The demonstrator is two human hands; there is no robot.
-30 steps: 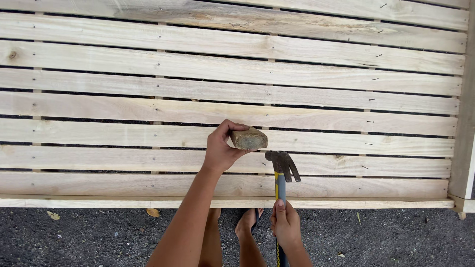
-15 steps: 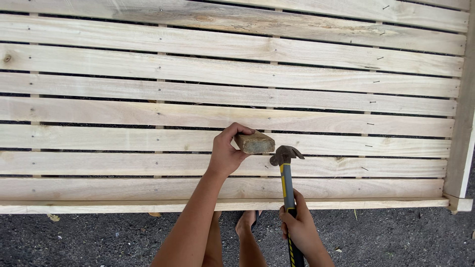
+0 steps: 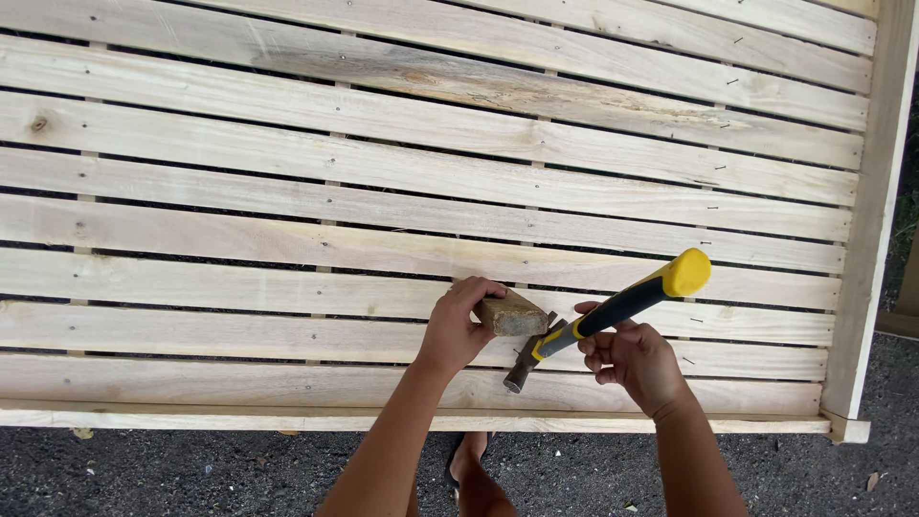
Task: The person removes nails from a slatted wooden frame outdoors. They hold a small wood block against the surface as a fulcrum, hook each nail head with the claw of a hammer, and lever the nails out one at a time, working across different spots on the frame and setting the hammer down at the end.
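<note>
Lower centre: my left hand [image 3: 456, 329] pinches a small wood block [image 3: 513, 314] against the slats [image 3: 287, 287]; my right hand [image 3: 634, 361] wraps the hammer [image 3: 613, 311], head down.

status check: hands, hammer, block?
Left hand holds wood block against slats. Right hand grips hammer, head down beside block. Nothing in the way.

The slatted wooden panel [image 3: 287, 239] is pale cream to light tan, with a grey-brown weathered streak across one upper slat and dark gaps forming a regular horizontal stripe pattern. The hammer [image 3: 613, 311] has a black grip, yellow butt and yellow band, and dark grey-brown metal head. The wood block [image 3: 514, 314] is tan; the ground [image 3: 191, 474] is speckled dark grey.
</note>
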